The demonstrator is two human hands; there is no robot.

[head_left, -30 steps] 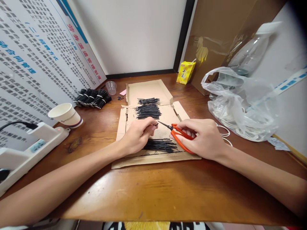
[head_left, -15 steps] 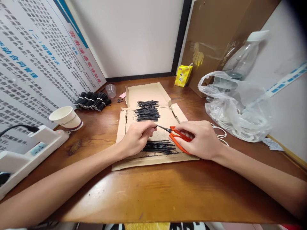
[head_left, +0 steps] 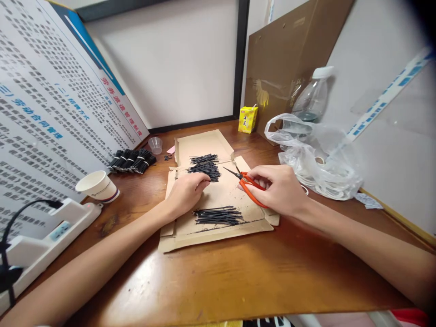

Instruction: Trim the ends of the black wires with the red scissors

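My right hand (head_left: 275, 186) grips scissors (head_left: 252, 194) with orange handles. Their dark, narrow blades point left over the cardboard and look slightly parted. My left hand (head_left: 186, 193) is closed, thumb against fingers, at the lower edge of the middle pile of short black wires (head_left: 207, 170); what it pinches, if anything, is hidden. A smaller bunch of black wires (head_left: 203, 158) lies just behind that pile. Nearer to me, another row of black wires (head_left: 218, 215) rests on the flattened cardboard (head_left: 190, 238). Tiny dark scraps dot the cardboard.
At the left stand a paper cup (head_left: 98, 186), a white power strip (head_left: 64, 236) and tied black wire bundles (head_left: 132, 161). A small clear cup (head_left: 155, 145) is behind them. At the right are a yellow drink carton (head_left: 247, 119), a plastic bag of white cable (head_left: 320, 168) and a bottle (head_left: 311, 97).
My left hand has moved away from the scissor tips, down to the middle wire pile. The scissors in my right hand have drawn back slightly. The camera view has shifted.
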